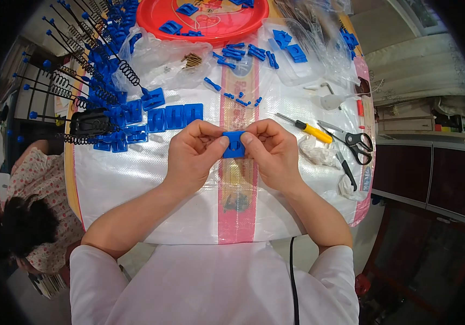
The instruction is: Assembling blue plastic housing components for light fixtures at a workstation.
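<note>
Between my two hands, over the middle of the table, is a small blue plastic base plate (234, 150) with a raised slotted part. My left hand (195, 150) pinches its left edge between thumb and fingers. On the opposite edge, my right hand (271, 149) grips it the same way, thumb on top. Just beyond my left hand stand similar blue base plates (174, 117) in a row. Several small blue plastic pieces (241, 100) and larger blue bow-shaped parts (234, 52) lie farther off, straight ahead.
At left, blue bases with springs and black rods (128, 73) crowd the table. A red basin (210, 38) stands at the back, near brass screws (192, 60) on plastic. To the right lie a yellow-handled screwdriver (316, 131), scissors (358, 142) and a knife (347, 172). Another person (45, 206) is at far left.
</note>
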The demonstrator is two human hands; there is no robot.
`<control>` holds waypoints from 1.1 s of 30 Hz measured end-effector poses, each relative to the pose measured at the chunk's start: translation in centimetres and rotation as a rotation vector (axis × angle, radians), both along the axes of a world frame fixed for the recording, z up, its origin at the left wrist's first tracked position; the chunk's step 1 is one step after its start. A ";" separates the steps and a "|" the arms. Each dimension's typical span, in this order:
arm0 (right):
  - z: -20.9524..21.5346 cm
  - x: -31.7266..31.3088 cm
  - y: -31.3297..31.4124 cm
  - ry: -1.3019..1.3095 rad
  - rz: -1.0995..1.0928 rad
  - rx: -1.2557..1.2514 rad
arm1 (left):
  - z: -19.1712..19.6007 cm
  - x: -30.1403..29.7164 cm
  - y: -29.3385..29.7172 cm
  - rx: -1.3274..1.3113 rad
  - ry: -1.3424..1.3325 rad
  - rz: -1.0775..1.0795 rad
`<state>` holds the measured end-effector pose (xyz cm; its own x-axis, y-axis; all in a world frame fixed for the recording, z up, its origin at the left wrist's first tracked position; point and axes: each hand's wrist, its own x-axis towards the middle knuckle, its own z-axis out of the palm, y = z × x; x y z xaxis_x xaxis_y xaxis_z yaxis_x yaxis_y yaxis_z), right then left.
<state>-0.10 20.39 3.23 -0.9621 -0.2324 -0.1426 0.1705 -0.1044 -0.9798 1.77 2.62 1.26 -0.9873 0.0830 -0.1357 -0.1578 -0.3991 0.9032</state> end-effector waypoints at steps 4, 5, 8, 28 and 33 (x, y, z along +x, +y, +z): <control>-0.2 0.1 -0.3 0.008 -0.007 -0.013 | 0.2 -0.1 -0.1 0.027 -0.036 -0.014; -0.3 0.2 -0.4 0.007 -0.008 -0.019 | 0.2 -0.2 -0.1 0.034 -0.031 -0.016; -0.5 0.2 -0.5 0.020 -0.014 -0.025 | 0.0 -0.1 -0.2 0.061 -0.018 -0.016; -0.3 -0.4 -0.1 -0.136 -0.061 -0.123 | 0.6 0.0 0.5 0.064 0.072 -0.009; -0.4 -0.2 -0.1 -0.051 -0.017 -0.091 | 0.4 0.0 0.1 0.002 0.078 -0.034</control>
